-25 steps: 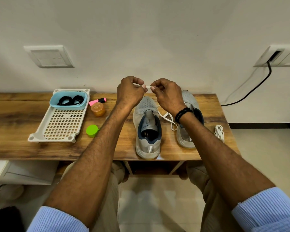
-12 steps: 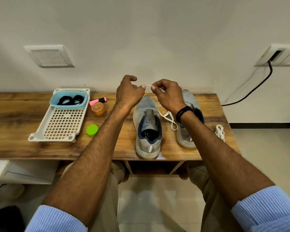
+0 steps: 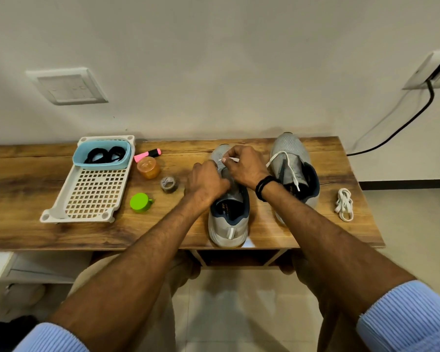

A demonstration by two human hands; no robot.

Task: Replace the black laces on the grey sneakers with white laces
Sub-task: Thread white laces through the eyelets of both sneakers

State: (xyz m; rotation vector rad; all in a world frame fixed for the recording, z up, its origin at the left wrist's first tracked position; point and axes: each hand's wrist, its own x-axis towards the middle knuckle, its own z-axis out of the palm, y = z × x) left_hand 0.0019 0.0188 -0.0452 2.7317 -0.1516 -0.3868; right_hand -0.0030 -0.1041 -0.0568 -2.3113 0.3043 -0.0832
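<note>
Right hand (image 3: 247, 166): thumb and forefinger pinch the stiff tip of the white lace (image 3: 233, 159), other fingers curled, tip aimed down at the front eyelets. Left hand (image 3: 207, 182): fingers curled onto the upper of the middle sneaker (image 3: 229, 219), steadying it; fingertips are hidden behind the right hand.

Change: half a second ago both hands were up in the air in front of the wall, working the lace tip between them. Now both have dropped onto the middle sneaker. Judgement: tip prep is over and threading of the first eyelet is about to start.

The middle sneaker has no lace in it yet. The second sneaker (image 3: 294, 168), just to its right, has a white strand draped loosely over its tongue; I cannot tell if that is the same lace. A spare bundled lace (image 3: 344, 204) lies near the right end of the bench (image 3: 36, 179). The black laces (image 3: 104, 154) are already out, in the blue tub (image 3: 101, 165) on the white tray (image 3: 87, 199). A tape roll (image 3: 168, 184) is now uncovered beside the left wrist.
</note>
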